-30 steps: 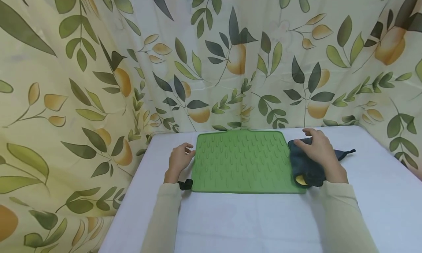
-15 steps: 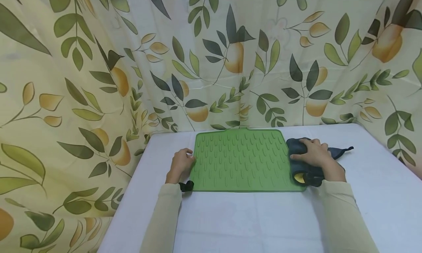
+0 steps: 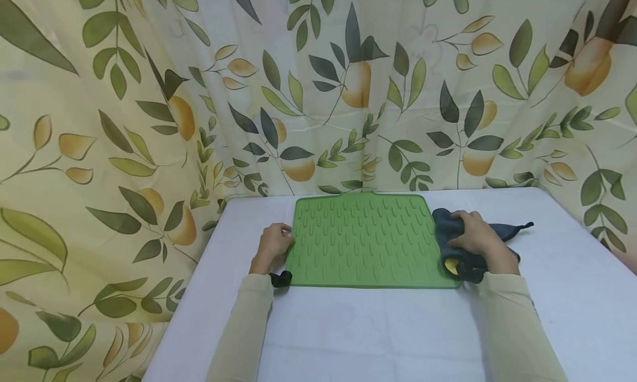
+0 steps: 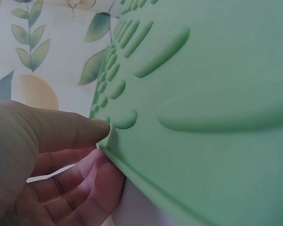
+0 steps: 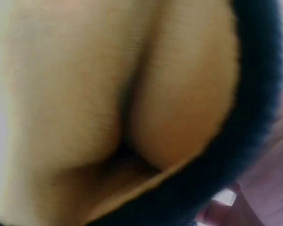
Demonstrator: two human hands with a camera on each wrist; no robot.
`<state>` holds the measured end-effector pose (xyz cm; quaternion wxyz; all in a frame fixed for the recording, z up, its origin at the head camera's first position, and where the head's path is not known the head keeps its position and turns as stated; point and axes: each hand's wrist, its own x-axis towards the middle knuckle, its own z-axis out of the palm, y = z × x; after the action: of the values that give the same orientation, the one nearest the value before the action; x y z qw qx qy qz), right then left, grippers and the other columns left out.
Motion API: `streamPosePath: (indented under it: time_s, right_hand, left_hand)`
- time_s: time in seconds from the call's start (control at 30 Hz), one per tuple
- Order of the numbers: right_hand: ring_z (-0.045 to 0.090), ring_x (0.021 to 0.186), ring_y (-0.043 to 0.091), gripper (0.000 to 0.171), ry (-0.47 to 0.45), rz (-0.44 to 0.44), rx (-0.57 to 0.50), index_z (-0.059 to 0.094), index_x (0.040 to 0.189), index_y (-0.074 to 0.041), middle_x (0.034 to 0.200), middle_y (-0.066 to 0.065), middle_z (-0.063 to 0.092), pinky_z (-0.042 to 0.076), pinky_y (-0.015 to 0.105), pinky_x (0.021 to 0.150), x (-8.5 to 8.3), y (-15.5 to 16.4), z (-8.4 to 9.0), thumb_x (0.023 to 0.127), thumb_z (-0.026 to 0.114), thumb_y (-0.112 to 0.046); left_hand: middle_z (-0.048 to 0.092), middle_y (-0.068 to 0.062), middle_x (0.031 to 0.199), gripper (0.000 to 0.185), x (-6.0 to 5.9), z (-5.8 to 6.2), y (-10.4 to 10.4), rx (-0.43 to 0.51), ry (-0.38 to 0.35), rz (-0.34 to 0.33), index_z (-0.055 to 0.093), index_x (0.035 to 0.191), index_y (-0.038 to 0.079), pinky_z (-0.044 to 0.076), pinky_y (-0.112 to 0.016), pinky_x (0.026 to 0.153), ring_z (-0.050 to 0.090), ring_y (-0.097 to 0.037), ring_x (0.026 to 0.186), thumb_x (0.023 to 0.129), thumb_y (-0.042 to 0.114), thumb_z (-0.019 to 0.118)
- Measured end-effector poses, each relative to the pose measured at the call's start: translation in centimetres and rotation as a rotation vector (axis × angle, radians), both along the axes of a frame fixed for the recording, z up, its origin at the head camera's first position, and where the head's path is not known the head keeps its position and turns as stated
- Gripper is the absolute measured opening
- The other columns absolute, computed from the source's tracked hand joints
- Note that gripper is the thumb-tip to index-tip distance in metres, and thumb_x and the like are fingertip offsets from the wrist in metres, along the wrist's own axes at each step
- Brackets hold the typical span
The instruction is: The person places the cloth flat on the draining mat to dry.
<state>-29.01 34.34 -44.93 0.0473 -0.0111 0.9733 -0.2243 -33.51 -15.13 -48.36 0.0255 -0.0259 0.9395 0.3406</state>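
A green mat point(image 3: 363, 244) with raised ridges lies flat at the back middle of the table. My left hand point(image 3: 272, 247) is at its left edge; in the left wrist view the thumb and a finger pinch the rim of the mat point(image 4: 217, 70). At the mat's right edge is a loosely rolled dark blue cloth point(image 3: 445, 235) with a yellow inner side. From above, my right hand point(image 3: 480, 239) grips this cloth, its thumb to the left. The right wrist view is filled by the blurred yellow folds of the cloth point(image 5: 193, 94), with part of my right hand point(image 5: 273, 174) behind.
A white cloth covers the table point(image 3: 343, 332). A leaf-and-fruit patterned curtain point(image 3: 358, 105) hangs behind the table and along the left. A thin dark tail of the cloth points right, and a black wrist strap point(image 3: 281, 278) sits at the left wrist.
My right hand has come down onto the blue cloth and closed its fingers on it. My left hand has moved slightly lower and its fingers have closed at the mat's edge.
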Motion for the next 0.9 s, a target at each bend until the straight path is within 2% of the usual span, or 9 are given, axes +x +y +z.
streamPosePath:
  time_s: [0.13,0.27,0.43,0.63,0.8,0.9]
  right_hand:
    - [0.045,0.123,0.062,0.066,0.019,-0.035,-0.005,0.045,0.141,0.004,0.138,0.043,0.042,0.036,0.073,0.1,-0.1,0.2,-0.1,0.085,0.075,-0.017]
    - [0.05,0.117,0.06,0.052,0.042,-0.085,-0.004,0.053,0.135,-0.001,0.136,0.04,0.05,0.041,0.069,0.09,-0.1,0.5,-0.3,0.089,0.07,-0.018]
    - [0.053,0.111,0.061,0.036,0.12,-0.109,0.0,0.062,0.124,-0.004,0.129,0.039,0.056,0.043,0.063,0.079,0.1,0.8,-0.5,0.09,0.067,-0.017]
    - [0.054,0.107,0.058,0.031,0.198,-0.125,-0.018,0.065,0.118,-0.004,0.125,0.037,0.059,0.043,0.061,0.077,0.2,1.1,-0.3,0.09,0.067,-0.015]
    - [0.054,0.109,0.059,0.028,0.265,-0.168,-0.04,0.064,0.118,-0.003,0.126,0.038,0.059,0.042,0.064,0.081,0.5,1.2,0.5,0.091,0.065,-0.013]
    - [0.055,0.107,0.059,0.028,0.323,-0.196,-0.056,0.064,0.118,-0.002,0.124,0.039,0.059,0.041,0.062,0.079,0.8,1.2,1.0,0.091,0.066,-0.012]
  left_hand:
    - [0.069,-0.005,0.088,0.035,0.0,0.1,0.1,-0.003,0.005,-0.001,0.07,0.126,0.004,0.045,-0.025,0.063,0.06,-0.016,0.073,0.092,0.012,0.069]
    - [0.069,-0.005,0.087,0.035,0.0,0.1,0.0,-0.011,0.013,-0.002,0.07,0.125,0.004,0.045,-0.026,0.064,0.06,-0.016,0.074,0.091,0.01,0.069]
    - [0.071,-0.005,0.089,0.034,0.0,0.0,0.0,-0.007,0.023,-0.003,0.071,0.123,0.003,0.046,-0.027,0.065,0.062,-0.017,0.075,0.09,0.01,0.069]
    - [0.07,-0.005,0.087,0.034,0.1,-0.2,0.1,-0.012,0.033,-0.002,0.071,0.124,0.003,0.045,-0.026,0.064,0.06,-0.016,0.074,0.09,0.009,0.068]
    - [0.07,-0.005,0.088,0.034,0.2,-0.2,0.2,-0.023,0.047,-0.002,0.071,0.124,0.003,0.045,-0.026,0.065,0.06,-0.015,0.073,0.09,0.009,0.068]
    - [0.071,-0.005,0.09,0.034,0.1,-0.1,0.2,-0.02,0.049,-0.001,0.071,0.124,0.003,0.046,-0.027,0.066,0.06,-0.016,0.074,0.091,0.008,0.067]
